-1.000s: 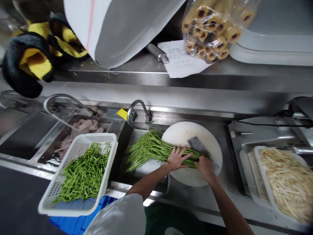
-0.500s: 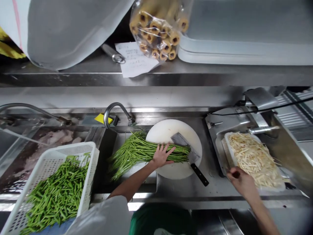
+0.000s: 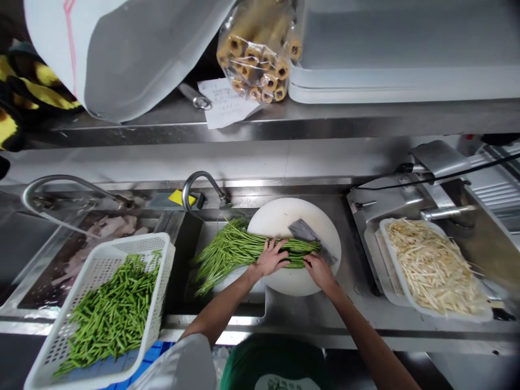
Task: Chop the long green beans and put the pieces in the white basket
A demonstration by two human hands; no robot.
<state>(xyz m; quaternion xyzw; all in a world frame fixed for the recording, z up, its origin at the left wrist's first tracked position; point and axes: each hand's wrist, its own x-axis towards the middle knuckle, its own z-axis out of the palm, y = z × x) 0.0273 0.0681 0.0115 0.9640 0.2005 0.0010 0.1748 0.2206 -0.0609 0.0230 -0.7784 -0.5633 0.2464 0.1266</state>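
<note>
A long bundle of green stalks (image 3: 231, 246) lies across the round white cutting board (image 3: 280, 214), its loose ends hanging over the sink at left. My left hand (image 3: 273, 258) rests on the bundle with its fingers spread. At the bundle's right end, my right hand (image 3: 319, 268) has its fingers bent against the stalk ends; what lies between them is too small to tell. Behind the stalks sits a cleaver (image 3: 303, 230), its blade partly covered and its handle hidden by my right hand and forearm.
A white basket (image 3: 166, 271) of cut green pieces stands at left, near a sink with pale meat (image 3: 117, 226). At right is a tray of bean sprouts (image 3: 434, 265). A curved faucet (image 3: 186, 189) rises behind the sink. Overhead, a shelf (image 3: 345, 122) holds bagged rolls (image 3: 255, 59).
My right hand has moved left from beside the sprout tray to the right end of the stalks. My left hand stays on the bundle. The view has shifted slightly.
</note>
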